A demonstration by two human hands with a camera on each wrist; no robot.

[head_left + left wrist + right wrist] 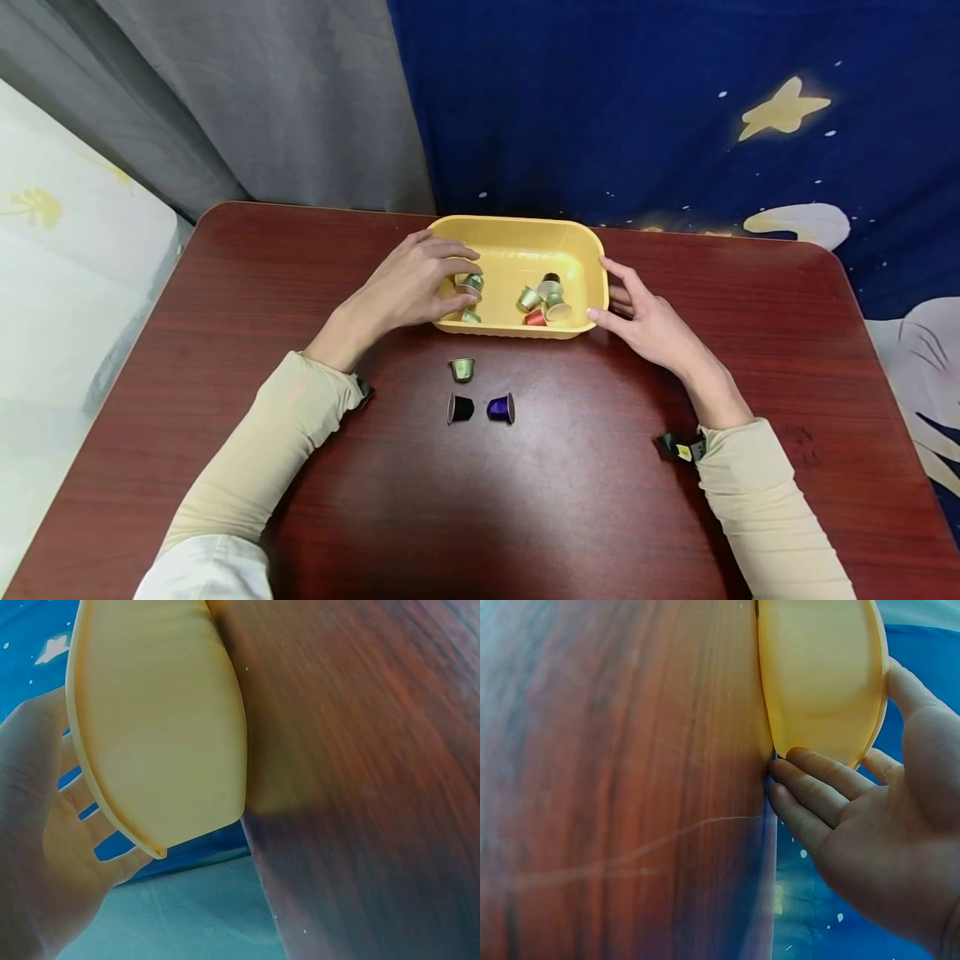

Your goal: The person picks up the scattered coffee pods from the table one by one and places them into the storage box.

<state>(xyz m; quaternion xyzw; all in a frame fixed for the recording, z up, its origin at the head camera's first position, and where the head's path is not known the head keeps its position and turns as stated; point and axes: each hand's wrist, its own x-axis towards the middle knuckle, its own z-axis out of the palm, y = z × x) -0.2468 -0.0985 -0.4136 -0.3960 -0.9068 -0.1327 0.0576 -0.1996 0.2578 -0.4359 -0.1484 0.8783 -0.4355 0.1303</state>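
On the head camera I have the yellow tub (517, 233) at the middle of the table's (585, 475) far edge. My left hand (416, 279) reaches over the tub's left end, fingers bent and thumb apart, with a green capsule (472, 283) between them; I cannot tell whether it is pinched. My right hand (648, 325) is spread at the right end, thumb and forefinger touching the rim. Towards the tub's near right corner lie several capsules, among them a red capsule (535, 317). On the table before the tub's near side are a pale green capsule (462, 369), a black capsule (461, 408) and a purple capsule (501, 408).

On the left wrist camera, the tub wall hides my fingertips.

On the right wrist camera, my fingers lie nearly straight at the tub's end, thumb at its rim, holding no capsule.
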